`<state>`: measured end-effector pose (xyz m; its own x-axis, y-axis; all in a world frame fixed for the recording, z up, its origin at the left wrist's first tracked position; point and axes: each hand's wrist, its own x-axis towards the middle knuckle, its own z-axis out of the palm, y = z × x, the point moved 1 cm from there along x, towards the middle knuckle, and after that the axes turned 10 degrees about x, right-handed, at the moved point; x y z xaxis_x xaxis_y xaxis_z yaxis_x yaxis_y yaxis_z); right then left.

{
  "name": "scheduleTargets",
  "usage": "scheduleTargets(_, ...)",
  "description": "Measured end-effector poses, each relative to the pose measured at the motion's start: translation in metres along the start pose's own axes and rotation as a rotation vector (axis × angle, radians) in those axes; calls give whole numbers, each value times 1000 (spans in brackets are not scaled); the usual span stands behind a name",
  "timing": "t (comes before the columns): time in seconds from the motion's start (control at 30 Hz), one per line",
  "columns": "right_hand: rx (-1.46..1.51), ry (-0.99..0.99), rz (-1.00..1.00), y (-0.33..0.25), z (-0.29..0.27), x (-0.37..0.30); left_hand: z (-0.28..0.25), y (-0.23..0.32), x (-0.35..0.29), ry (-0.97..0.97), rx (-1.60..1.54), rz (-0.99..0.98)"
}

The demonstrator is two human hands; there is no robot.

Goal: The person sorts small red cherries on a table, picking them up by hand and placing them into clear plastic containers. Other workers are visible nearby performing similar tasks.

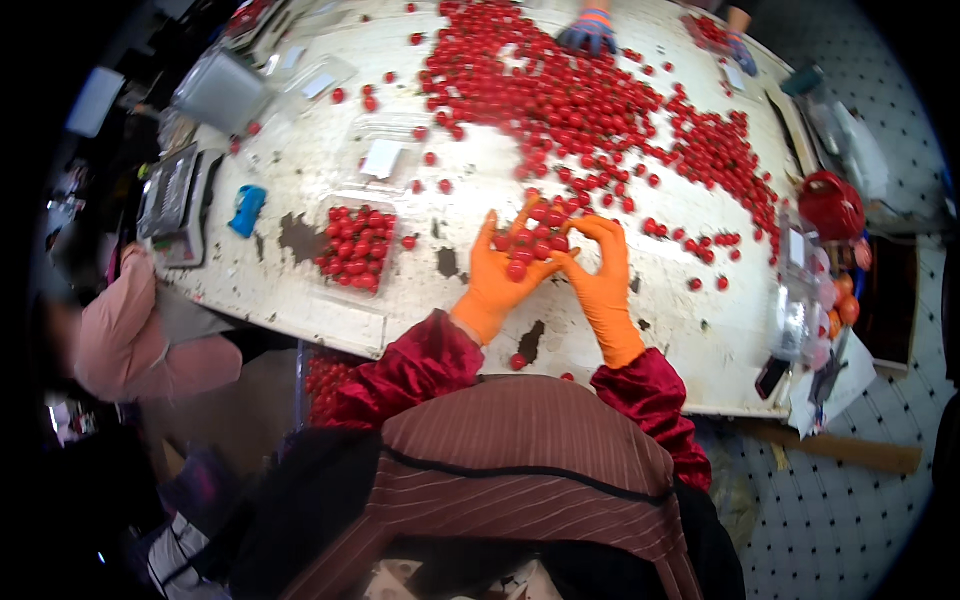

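Both of my hands wear orange gloves and meet over the near middle of the white table (440, 210). A small heap of red cherry tomatoes (533, 243) rests in my left hand (492, 285), whose fingers curl up around it. My right hand (604, 282) bends its thumb and forefinger in to the right edge of that heap. Whether a tomato is between those fingertips is hidden. Left of my hands stands a clear plastic punnet (318, 262) filled with cherry tomatoes. A large pile of loose cherry tomatoes (570, 115) spreads across the table beyond.
An open clear punnet lid (382, 160) lies behind the filled punnet. A scale (180, 205) and a blue tape dispenser (247, 210) sit at the left. Stacked clear punnets (797, 290) stand at the right edge. A co-worker's gloved hand (588, 35) reaches into the pile.
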<state>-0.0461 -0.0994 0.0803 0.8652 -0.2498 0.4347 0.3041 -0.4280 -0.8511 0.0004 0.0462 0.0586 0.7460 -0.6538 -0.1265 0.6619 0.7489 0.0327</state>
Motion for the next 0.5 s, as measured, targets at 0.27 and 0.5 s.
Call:
scheduleTargets(0.27, 174, -16, 267, 18, -8, -10, -18, 91, -59, 183, 51, 228)
scheduleTargets(0.5, 188, -33, 364, 37, -12, -24, -13, 225, -126, 606, 1225, 794)
